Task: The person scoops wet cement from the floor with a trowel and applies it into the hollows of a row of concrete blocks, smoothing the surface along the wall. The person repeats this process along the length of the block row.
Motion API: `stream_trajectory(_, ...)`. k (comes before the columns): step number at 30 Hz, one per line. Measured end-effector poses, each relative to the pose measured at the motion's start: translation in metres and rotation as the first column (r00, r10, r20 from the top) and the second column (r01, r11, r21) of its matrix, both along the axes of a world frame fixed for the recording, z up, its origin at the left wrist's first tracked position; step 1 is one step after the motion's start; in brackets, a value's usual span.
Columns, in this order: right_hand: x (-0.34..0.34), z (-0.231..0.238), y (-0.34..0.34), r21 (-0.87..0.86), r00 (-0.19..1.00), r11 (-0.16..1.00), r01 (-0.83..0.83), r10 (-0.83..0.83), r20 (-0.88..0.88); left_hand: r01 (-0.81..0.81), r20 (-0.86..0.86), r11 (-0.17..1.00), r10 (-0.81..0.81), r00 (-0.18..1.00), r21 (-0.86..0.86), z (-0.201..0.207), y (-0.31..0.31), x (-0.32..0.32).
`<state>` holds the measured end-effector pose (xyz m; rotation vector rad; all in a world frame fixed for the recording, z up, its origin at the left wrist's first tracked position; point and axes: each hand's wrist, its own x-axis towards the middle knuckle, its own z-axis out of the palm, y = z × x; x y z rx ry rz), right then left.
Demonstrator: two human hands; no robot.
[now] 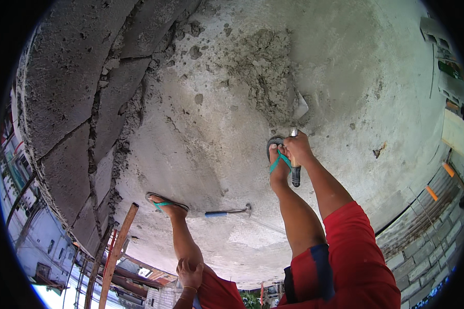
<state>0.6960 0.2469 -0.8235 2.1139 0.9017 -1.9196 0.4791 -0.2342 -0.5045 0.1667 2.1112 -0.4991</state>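
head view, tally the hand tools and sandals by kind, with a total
Trowel: 1
Hammer: 1
Sandals: 2
Total: 4

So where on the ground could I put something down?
Between the sandals, above the hammer, the ground is mostly bare. Another roomy patch lies right of the right hand. It's crowded by the mortar heap and trowel; crumbs edge the blocks.
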Motion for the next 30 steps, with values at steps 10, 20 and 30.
stream_trajectory(10, -0.030, 0.039, 0.044, 0.615, 0.858, 0.603, -0.507, 0.424, 0.292, -0.015, 0.038, 1.000, 0.016, 0.999, -0.027, 0.008, 0.009, -0.011)
stream_trajectory(20, -0.060, 0.090, 0.037, 0.422, 0.906, 0.807, -0.413, 0.411, 0.099, -0.026, 0.054, 1.000, 0.027, 0.998, -0.017, 0.003, -0.001, -0.012)
stream_trajectory(30, 0.066, 0.082, -0.002, 0.107, 0.996, 0.994, -0.019, 0.009, 0.093, -0.048, 0.040, 0.999, 0.048, 0.998, -0.003, 0.000, 0.009, -0.012)
